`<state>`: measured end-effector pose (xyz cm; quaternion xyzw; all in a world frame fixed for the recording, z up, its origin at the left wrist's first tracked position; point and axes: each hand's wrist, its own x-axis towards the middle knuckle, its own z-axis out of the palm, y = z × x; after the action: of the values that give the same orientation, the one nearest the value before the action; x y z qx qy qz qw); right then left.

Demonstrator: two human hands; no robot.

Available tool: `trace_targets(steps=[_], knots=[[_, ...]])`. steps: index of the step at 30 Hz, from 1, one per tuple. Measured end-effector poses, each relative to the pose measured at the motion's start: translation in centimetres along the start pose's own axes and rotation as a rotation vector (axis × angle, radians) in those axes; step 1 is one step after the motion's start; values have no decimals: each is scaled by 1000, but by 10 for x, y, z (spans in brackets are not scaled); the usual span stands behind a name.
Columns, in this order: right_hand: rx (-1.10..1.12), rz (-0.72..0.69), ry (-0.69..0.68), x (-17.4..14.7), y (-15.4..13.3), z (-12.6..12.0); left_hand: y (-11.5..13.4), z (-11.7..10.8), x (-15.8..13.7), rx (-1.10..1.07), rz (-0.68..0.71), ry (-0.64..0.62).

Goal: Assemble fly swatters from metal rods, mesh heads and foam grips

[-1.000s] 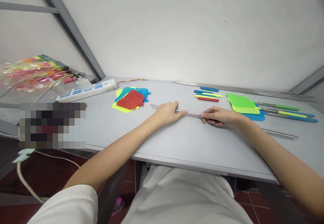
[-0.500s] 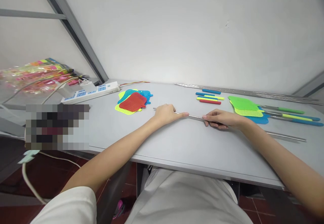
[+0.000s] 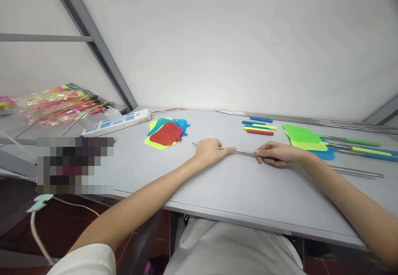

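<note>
A long thin metal rod lies crosswise just above the tabletop, with both hands on it. My left hand is closed around its left part, thumb stretched along it to the right, and a short end sticks out beyond the fist. Farther right, my right hand grips the same rod between thumb and fingers; the rod passes under that hand and shows again past the forearm. Left of my hands is a pile of fly swatter heads in red, blue and yellow. Coloured handle grips lie behind my right hand.
Fly swatters with handles lie at the right. Along the wall runs a bundle of metal rods. A power strip with plugs stands at the left, near bagged colourful items. The grey table ends near my body.
The camera view has tilted slightly, so everything sits a little lower and to the right. Both hands keep the same hold on the rod.
</note>
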<state>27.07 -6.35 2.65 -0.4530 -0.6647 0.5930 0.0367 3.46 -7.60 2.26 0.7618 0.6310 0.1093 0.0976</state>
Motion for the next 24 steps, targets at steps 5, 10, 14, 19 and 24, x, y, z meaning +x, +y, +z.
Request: trace_targets(steps=[5,10,14,19,24], knots=[[9,-18,-11,2,3,-1,2,2,-1,9,39,-6],[-4,-2,-2,2,-1,0,4,3,-3,21,35,-9],[2,12,6,1,-3,1,3,3,-2,21,63,-7],[7,-11,1,-2,-5,2,0,3,0,20,81,-15],[-50,-6,22,-3,-4,2,0,4,1,25,79,-8]])
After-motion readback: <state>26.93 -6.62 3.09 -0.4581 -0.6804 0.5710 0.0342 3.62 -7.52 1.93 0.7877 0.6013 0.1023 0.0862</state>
